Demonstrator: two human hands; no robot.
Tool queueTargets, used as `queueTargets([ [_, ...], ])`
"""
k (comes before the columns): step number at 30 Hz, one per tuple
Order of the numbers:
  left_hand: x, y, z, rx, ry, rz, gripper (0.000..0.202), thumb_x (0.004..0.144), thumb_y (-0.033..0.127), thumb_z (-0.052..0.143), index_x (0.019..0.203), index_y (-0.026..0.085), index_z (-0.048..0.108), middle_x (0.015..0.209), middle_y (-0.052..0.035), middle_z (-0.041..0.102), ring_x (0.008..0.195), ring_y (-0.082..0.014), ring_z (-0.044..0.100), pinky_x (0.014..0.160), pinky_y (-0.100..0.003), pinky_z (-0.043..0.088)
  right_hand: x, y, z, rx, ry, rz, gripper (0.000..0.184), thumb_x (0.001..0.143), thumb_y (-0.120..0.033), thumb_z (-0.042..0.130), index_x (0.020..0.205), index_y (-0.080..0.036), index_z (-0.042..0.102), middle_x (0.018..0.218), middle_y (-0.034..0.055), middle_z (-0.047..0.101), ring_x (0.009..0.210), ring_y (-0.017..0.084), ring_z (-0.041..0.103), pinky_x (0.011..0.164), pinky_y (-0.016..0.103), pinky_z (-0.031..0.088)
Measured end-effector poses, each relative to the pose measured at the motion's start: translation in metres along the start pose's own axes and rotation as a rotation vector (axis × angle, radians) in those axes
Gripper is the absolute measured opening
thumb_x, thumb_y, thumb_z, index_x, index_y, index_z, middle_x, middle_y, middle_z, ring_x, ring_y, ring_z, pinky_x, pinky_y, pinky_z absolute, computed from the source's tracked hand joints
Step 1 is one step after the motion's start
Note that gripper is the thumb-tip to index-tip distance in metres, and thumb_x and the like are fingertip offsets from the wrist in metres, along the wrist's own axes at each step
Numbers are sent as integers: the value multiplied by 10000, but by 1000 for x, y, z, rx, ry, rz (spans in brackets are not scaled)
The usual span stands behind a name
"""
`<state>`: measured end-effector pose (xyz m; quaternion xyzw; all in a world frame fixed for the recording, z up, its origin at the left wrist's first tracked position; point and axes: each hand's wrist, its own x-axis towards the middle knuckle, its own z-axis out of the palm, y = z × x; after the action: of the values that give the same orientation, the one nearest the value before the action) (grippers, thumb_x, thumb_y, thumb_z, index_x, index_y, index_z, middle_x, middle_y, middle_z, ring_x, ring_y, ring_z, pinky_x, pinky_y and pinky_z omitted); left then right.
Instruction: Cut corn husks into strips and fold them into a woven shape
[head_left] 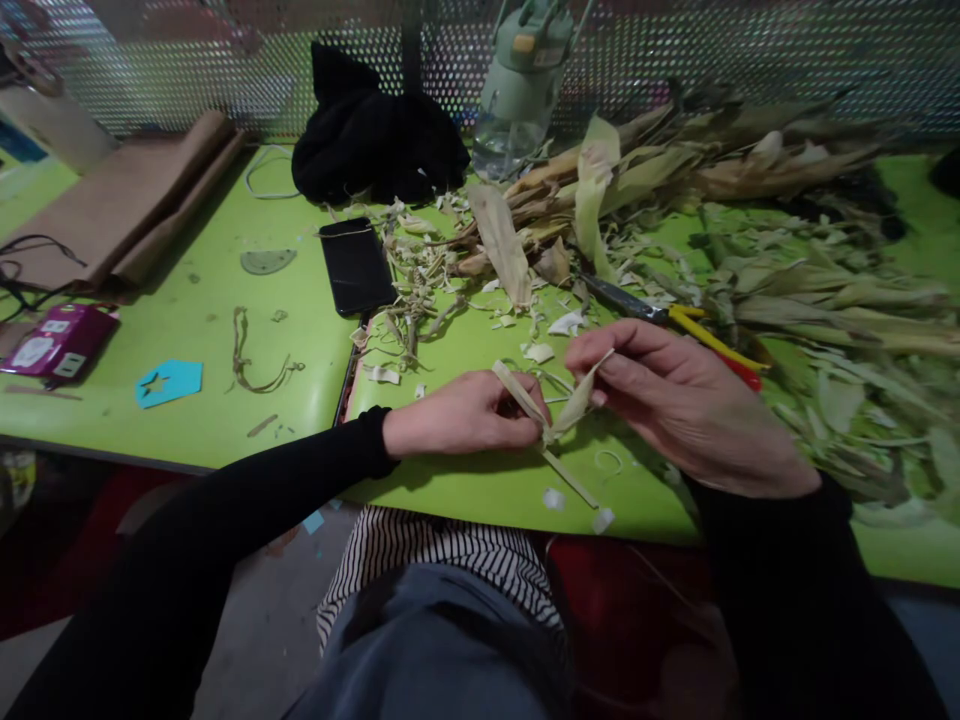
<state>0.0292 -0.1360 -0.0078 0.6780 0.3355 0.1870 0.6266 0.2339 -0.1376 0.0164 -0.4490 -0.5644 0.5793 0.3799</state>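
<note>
Between my two hands is a small piece made of pale corn husk strips point(571, 412), crossed and joined at a point. My left hand point(480, 412) is closed, pinching the strips near where they meet. One strip sticks up past its fingers and another points down toward the table's front edge. My right hand point(671, 405) pinches the upper tip of a folded, leaf-like husk strip. Just beyond the right hand lie scissors point(675, 315) with yellow and red handles, partly hidden by that hand. Husk scraps point(537, 352) are scattered close by.
Dried corn husks point(675, 170) pile up at the back right, with more at the right. A clear-bottomed water bottle point(517, 95), black cloth point(379, 140) and a phone point(356, 265) stand or lie behind. At left are brown paper point(127, 215), a purple box point(60, 340) and blue paper point(169, 383).
</note>
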Motion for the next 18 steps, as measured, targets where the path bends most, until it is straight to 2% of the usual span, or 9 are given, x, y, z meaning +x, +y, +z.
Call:
queueTargets([
  [2, 0, 0, -1, -9, -12, 2, 12, 815, 155, 577, 821, 151, 587, 749, 33, 544, 675, -86, 468, 653, -224, 399, -3, -2, 1, 34, -57, 43, 236, 832, -434, 772, 835, -228, 656, 965, 2, 710, 580, 71, 466, 521, 228, 418],
  [7, 0, -2, -1, 11, -13, -16, 34, 824, 149, 574, 850, 150, 594, 793, 24, 564, 700, -86, 490, 668, -222, 417, -5, -4, 1, -44, -57, -21, 189, 898, -403, 722, 875, -233, 643, 860, -12, 704, 654, 92, 476, 612, 230, 407],
  [9, 0, -3, -1, 12, -13, -18, 29, 829, 145, 574, 850, 151, 592, 785, 24, 568, 706, -88, 494, 671, -221, 422, -5, -5, 0, -15, -67, -19, 175, 909, -391, 709, 887, -238, 627, 845, -14, 703, 617, 88, 440, 582, 230, 375],
  [13, 1, -3, 0, -26, 3, -8, 36, 821, 116, 570, 818, 148, 585, 736, 33, 555, 674, -83, 479, 658, -223, 411, -5, -3, 0, 36, -98, 58, 200, 933, -434, 657, 907, -237, 638, 694, -29, 539, 582, 98, 402, 524, 242, 328],
  [15, 2, -2, 0, -48, 11, -1, 52, 811, 100, 565, 794, 149, 572, 720, 36, 548, 662, -82, 475, 654, -228, 406, -4, 1, 0, -44, -83, 34, 243, 950, -472, 612, 990, -243, 684, 715, -14, 486, 628, 123, 438, 544, 260, 367],
  [18, 2, -4, 0, -83, 19, 8, 51, 816, 109, 561, 793, 155, 557, 713, 36, 546, 655, -85, 479, 657, -237, 410, -4, 7, 0, -255, -59, -61, 353, 975, -524, 523, 1157, -274, 694, 738, 16, 505, 660, 174, 486, 560, 313, 414],
])
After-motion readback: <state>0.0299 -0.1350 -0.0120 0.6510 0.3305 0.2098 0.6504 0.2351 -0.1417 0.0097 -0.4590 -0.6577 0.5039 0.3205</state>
